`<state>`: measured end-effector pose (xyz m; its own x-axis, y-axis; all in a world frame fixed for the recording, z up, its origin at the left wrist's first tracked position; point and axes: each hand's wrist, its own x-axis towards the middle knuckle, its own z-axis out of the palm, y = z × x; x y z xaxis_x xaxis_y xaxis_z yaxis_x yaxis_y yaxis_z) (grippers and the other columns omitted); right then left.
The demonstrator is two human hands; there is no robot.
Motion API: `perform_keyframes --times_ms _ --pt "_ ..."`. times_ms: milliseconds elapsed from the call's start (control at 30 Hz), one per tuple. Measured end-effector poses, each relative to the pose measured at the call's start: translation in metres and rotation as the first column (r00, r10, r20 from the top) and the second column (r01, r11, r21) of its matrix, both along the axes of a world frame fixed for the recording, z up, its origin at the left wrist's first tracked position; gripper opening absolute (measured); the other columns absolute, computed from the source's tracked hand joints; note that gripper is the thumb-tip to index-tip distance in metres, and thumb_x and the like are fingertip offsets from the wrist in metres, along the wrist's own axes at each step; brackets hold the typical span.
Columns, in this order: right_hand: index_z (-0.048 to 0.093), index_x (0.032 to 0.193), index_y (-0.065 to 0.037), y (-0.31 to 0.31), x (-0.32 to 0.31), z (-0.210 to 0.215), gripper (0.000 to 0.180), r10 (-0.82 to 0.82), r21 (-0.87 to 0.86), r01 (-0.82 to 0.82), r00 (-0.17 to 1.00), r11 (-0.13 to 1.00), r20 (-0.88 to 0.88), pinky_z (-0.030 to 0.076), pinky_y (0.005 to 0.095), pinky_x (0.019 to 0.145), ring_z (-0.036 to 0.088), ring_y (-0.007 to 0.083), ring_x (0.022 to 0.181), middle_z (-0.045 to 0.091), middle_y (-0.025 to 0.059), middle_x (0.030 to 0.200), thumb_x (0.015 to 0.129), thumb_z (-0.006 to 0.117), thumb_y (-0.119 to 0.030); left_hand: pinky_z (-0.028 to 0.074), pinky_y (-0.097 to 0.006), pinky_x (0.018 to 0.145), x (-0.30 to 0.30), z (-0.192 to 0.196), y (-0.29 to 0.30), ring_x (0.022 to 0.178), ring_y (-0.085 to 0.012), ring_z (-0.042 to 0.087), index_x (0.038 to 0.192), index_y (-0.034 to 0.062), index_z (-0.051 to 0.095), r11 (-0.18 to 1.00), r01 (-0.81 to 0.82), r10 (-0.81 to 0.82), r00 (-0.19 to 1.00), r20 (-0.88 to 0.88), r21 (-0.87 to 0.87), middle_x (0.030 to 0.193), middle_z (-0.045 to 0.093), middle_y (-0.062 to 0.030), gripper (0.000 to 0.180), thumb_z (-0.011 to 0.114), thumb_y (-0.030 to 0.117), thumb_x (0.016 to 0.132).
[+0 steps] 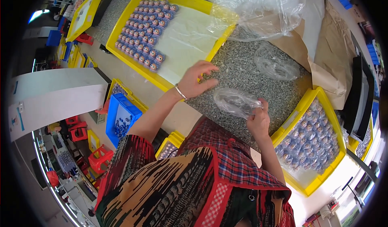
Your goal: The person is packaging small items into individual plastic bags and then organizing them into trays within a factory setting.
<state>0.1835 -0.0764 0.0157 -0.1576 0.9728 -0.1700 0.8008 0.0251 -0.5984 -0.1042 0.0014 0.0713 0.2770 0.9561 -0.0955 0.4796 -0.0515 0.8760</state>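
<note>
A clear plastic bag (232,101) lies over the speckled grey table, pinched at its right end by my right hand (259,121). Whether anything is inside the bag is hard to make out. My left hand (195,80) is open, thumb and fingers apart, just left of the bag and not touching it. Behind that hand sits a yellow tray (139,72) with several rows of small blue-and-pink figurines (146,29) standing at its left side. A second loose clear bag (277,63) rests on the table farther right.
At the right stands a yellow tray (279,136) full of figurines wrapped in clear plastic (313,138). A heap of clear plastic bags (258,4) and brown paper (329,53) covers the far right. A blue bin (112,118) with small parts sits lower left, beyond my left arm.
</note>
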Motion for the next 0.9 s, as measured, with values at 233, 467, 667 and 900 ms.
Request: perform_keyframes --times_ms 233,467,667,900 --pt "0.057 0.106 0.001 0.005 0.015 -0.013 0.034 -0.105 0.004 0.105 0.994 0.994 0.015 0.05 0.0439 0.071 0.062 0.0376 0.073 0.062 0.0193 0.088 0.073 0.059 -0.001 0.042 -0.045 0.091 -0.144 -0.075 0.028 0.109 -0.0371 0.045 0.105 0.0122 0.057 0.903 -0.279 0.428 0.516 -0.742 0.327 0.117 0.048 -0.0186 0.044 0.077 0.024 0.067" --pt "0.047 0.128 -0.006 0.015 0.015 -0.011 0.055 -0.242 -0.005 0.242 0.969 0.97 -0.055 0.05 0.0453 0.071 0.061 0.0365 0.073 0.057 0.0168 0.076 0.074 0.058 -0.003 0.043 -0.043 0.094 -0.189 -0.081 0.047 0.116 -0.0381 0.043 0.11 0.014 0.062 0.943 -0.27 0.293 0.405 -0.866 0.192 0.123 0.043 -0.0215 0.053 0.08 0.03 0.063" --pt "0.046 0.131 -0.008 0.016 0.012 -0.009 0.058 -0.231 0.254 0.199 0.968 0.946 0.101 0.052 0.0469 0.068 0.06 0.0392 0.087 0.05 0.021 0.106 0.074 0.057 -0.004 0.044 -0.042 0.093 -0.179 -0.083 0.067 0.109 -0.0356 0.049 0.117 0.0203 0.062 0.962 -0.271 0.149 0.446 -0.882 0.026 0.115 0.051 -0.0174 0.062 0.083 0.029 0.06" --pt "0.046 0.13 -0.008 0.023 0.019 0.0 0.059 -0.224 -0.018 0.224 0.974 0.974 0.024 0.051 0.0492 0.07 0.059 0.0424 0.086 0.044 0.0256 0.117 0.073 0.058 -0.006 0.046 -0.032 0.089 -0.106 -0.069 0.056 0.098 -0.0198 0.059 0.118 0.0076 0.061 0.941 -0.317 0.339 0.874 -0.348 0.119 0.103 0.061 -0.0091 0.053 0.078 0.02 0.07"
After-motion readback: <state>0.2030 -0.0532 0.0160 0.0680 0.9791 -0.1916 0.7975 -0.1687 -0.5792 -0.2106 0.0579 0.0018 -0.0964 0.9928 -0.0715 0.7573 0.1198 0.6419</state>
